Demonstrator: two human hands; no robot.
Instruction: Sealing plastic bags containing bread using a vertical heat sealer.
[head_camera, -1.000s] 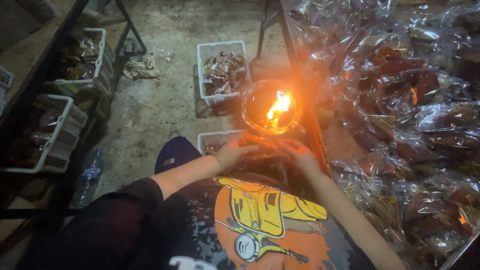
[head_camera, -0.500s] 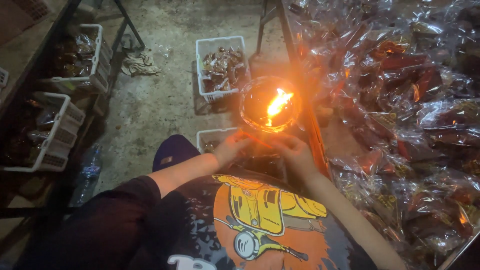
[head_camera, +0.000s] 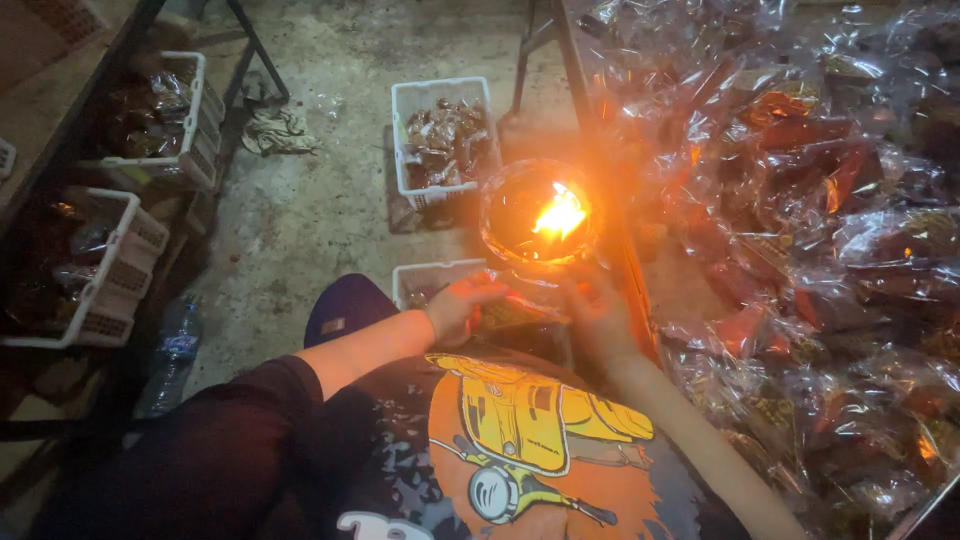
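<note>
Both hands grip a clear crinkly plastic packet (head_camera: 515, 312) just under the flame in the round dark bowl (head_camera: 540, 212). The left hand (head_camera: 462, 305) pinches one edge, the right hand (head_camera: 598, 315) the other, keeping it taut and close enough to catch the heat.

Between the earlier views and now, both hands have drawn slightly lower and nearer the body. The left hand (head_camera: 462, 308) has shifted a little leftward and now rests on the near end of the clear packet (head_camera: 510, 312), fingers curled over its edge. The right hand (head_camera: 598, 318) has dropped just below the round bowl (head_camera: 538, 215), where it previously sat closer under the rim. The flame (head_camera: 562, 212), just above the right hand, has leaned and flickered differently from one view to the next. The camera has tilted slightly.
</note>
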